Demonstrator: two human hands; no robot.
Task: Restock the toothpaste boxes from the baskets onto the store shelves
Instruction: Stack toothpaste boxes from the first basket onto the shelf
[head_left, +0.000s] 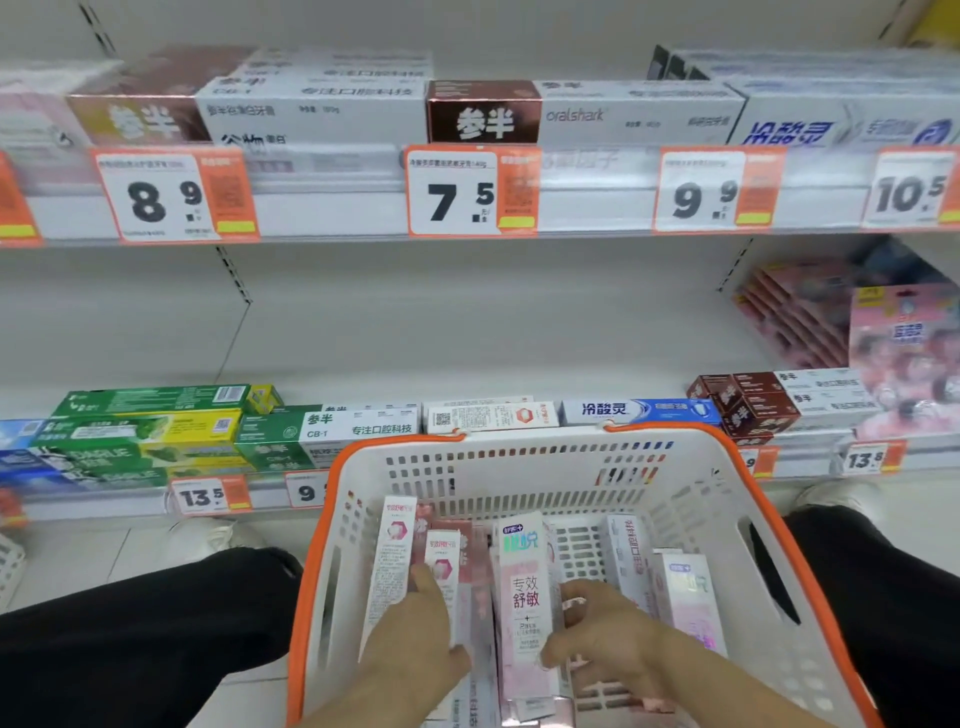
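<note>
A white basket with an orange rim (524, 434) sits between my knees and holds several pink-and-white toothpaste boxes. Both hands are inside it. My left hand (415, 629) grips a pair of pink-and-white boxes (397, 551) at the basket's left side, thumb on one side and index finger lying on their front. My right hand (605, 639) holds a tall white-and-pink box (524, 582) standing in the middle, thumb on its front, fingers behind. More boxes (685, 592) lean at the basket's right.
The lower shelf (467, 364) has a wide bare stretch behind a front row of green, white and blue boxes (322, 426). The upper shelf (332, 208) carries boxed toothpaste above orange price tags. Pink packs (810, 317) stack at right. My black-trousered legs flank the basket.
</note>
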